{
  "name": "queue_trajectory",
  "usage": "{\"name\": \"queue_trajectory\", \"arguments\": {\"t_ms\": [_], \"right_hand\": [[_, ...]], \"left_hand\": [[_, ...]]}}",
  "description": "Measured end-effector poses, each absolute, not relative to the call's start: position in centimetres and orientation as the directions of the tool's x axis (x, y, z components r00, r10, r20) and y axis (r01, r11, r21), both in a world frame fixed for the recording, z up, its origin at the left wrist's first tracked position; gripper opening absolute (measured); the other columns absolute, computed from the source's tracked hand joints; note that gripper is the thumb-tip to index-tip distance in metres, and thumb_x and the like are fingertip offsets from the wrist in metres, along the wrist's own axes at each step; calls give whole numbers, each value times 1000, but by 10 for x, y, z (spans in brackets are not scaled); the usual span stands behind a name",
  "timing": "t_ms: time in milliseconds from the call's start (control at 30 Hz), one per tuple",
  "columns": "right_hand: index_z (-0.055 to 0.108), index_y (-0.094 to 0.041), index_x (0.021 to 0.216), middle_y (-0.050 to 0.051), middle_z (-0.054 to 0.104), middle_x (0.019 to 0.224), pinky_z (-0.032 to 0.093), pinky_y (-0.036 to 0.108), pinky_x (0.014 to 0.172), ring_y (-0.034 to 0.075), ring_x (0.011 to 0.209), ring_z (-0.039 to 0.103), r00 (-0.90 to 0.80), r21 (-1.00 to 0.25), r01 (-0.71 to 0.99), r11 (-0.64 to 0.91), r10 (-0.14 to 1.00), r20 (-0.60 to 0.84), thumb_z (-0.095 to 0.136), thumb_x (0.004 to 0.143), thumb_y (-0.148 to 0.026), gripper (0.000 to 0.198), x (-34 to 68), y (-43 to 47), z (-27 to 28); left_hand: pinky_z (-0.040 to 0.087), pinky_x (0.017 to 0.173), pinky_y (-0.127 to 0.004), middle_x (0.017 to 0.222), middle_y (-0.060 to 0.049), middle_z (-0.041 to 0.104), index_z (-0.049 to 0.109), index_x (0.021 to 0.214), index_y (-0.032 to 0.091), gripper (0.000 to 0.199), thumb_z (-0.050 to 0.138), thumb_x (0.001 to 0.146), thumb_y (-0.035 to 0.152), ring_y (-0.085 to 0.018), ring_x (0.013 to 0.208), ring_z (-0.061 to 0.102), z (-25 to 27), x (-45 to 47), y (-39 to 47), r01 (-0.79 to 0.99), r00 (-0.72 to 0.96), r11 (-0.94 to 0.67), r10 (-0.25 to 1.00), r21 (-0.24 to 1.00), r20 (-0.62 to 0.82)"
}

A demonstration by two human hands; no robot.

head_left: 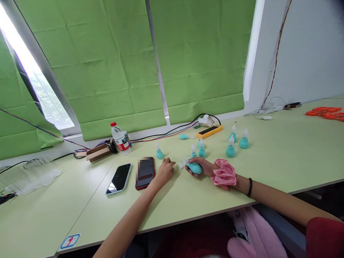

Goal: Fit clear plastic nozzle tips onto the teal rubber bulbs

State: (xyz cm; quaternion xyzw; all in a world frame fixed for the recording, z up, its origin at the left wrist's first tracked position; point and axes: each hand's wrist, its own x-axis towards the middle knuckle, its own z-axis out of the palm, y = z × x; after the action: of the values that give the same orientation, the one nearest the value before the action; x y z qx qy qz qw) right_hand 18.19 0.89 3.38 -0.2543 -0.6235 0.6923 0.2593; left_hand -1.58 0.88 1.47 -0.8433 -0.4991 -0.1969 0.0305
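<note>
My right hand (205,165) wraps around a teal bulb nasal aspirator (194,167), held on its side just above the table. Its clear tip (181,166) points left toward my left hand (166,172). The left hand rests on the table with bent fingers slightly apart and nothing visible in them. Left of it, another nasal aspirator (159,153) stands upright. Just behind my right hand are several more, one of them a teal aspirator (202,152), partly hiding each other. Further right stand other upright ones, including an aspirator (230,150).
A red-cased phone (145,173) and a pale-cased phone (119,179) lie to the left. Behind them are a water bottle (120,139) and a cardboard tray (99,153). A yellow power strip (209,132), cables and a lying aspirator (185,137) are at the back. Orange scissors (324,111) lie far right.
</note>
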Motion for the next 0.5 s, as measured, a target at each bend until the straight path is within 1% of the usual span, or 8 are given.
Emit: {"name": "queue_trajectory", "arguments": {"t_ms": [100,167,233,300,333,400,433,500], "right_hand": [[51,-11,67,1,48,56,34,20,44,7,43,42,-762,-994,-74,-78,648,6,34,75,-40,35,182,10,31],[52,-11,68,1,48,58,34,19,43,7,43,42,-763,-997,-45,-58,647,-3,36,75,-40,35,182,8,31],[53,-11,69,1,49,59,34,19,44,7,44,42,-747,-1000,-27,-13,664,12,38,75,-41,34,183,5,32],[53,-11,70,1,50,60,34,19,46,7,46,43,-728,-999,-31,40,684,50,39,75,-42,34,184,1,33],[53,-11,69,1,50,61,35,19,46,7,48,43,-719,-998,-33,59,692,65,40,75,-42,34,184,0,33],[52,-11,68,1,50,60,34,19,46,7,48,43,-710,-997,-22,79,700,71,40,75,-43,36,183,-2,34],[52,-11,67,1,50,60,34,19,45,7,48,43,-708,-996,-12,84,703,67,41,75,-44,36,183,-3,34],[52,-11,68,1,49,59,34,19,45,7,47,42,-697,-996,6,90,714,60,42,74,-45,36,183,-4,34]], "left_hand": [[39,79,-35,87,-11,49,59,92,11,32,43,65,2,-23,89,45,18,-13,5,856,381,-485,827,179,414],[41,77,-34,84,-10,49,59,89,10,31,44,63,1,-20,83,48,22,-11,3,831,348,-501,807,242,476],[44,70,-30,80,-7,49,59,85,11,28,46,62,3,-16,73,49,26,-9,0,774,300,-526,795,352,528],[46,61,-26,76,-5,50,59,79,13,24,48,60,6,-12,64,49,30,-8,-1,680,224,-534,804,503,551],[46,58,-24,74,-4,51,59,76,13,21,49,59,7,-11,62,49,31,-7,-1,619,178,-523,820,586,544],[46,54,-22,70,-3,53,57,72,13,16,54,57,10,-11,62,51,32,-6,-1,477,93,-466,870,745,484],[46,55,-22,69,-2,55,57,70,13,15,57,55,11,-11,62,52,33,-6,-1,394,64,-425,897,815,437],[47,58,-24,68,-3,57,55,68,12,17,62,53,13,-12,62,54,35,-6,-2,204,64,-334,943,920,328]]}}
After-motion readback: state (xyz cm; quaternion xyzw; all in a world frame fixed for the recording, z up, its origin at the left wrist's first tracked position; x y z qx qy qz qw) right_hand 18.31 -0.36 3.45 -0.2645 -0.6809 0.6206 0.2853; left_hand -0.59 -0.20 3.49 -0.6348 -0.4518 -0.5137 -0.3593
